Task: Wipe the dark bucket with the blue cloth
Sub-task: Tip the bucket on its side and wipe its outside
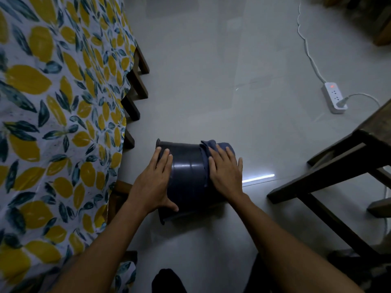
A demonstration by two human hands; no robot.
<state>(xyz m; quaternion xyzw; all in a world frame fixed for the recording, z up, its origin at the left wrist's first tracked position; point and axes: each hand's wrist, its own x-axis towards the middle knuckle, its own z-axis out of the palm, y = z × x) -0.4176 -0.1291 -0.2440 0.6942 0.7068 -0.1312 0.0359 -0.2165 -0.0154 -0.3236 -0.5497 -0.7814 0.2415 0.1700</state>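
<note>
Both hands flat, no closed grip: left hand (155,182) spread wide on the dark bucket (188,178) near its rim, thumb hooked low on the side; right hand (225,171) pressing the blue cloth (213,144) w/ fingers extended, palm down on the bucket's base end.

Floor (211,70), pale grey & glossy, fills most of the view. Lemon-print tablecloth (53,113) covers the worktop at left, dark wooden legs (137,81) showing under its edge. Dark wooden furniture frame (338,176) at right. Bucket lies on its side on the floor btwn them, rim facing left. Cloth draped over bucket's right end. White power strip (335,97) far right, red light on, one plug in.
</note>
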